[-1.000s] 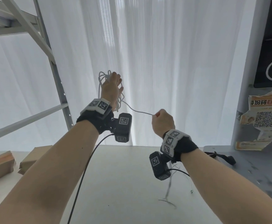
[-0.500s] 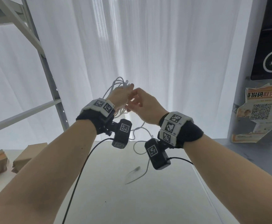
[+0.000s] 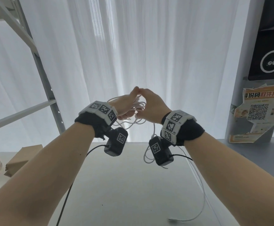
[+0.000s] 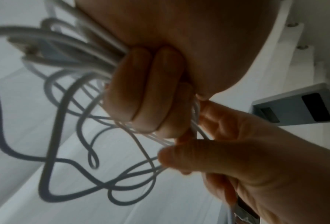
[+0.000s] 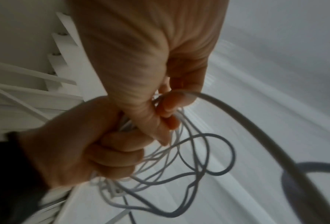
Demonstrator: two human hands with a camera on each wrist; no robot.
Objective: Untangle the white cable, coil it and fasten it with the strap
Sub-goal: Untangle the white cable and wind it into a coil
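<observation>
Both forearms are bare. Each wrist wears a black fabric band (image 3: 192, 131) topped by white blocks printed with black square codes (image 3: 102, 109) — below each hangs a black camera box (image 3: 116, 142) trailing a thin black lead (image 3: 64, 206).

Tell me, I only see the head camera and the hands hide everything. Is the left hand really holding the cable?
Observer: Yes. The left wrist view shows the left hand with its fingers curled round a bundle of cable loops.
Operator: And the right hand?
Observer: In the right wrist view, the right hand pinches a few strands between thumb and fingers, touching the left hand.
Operator: Is it tidy?
Observer: No. Under the hands, loose loops hang unevenly and cross each other.
</observation>
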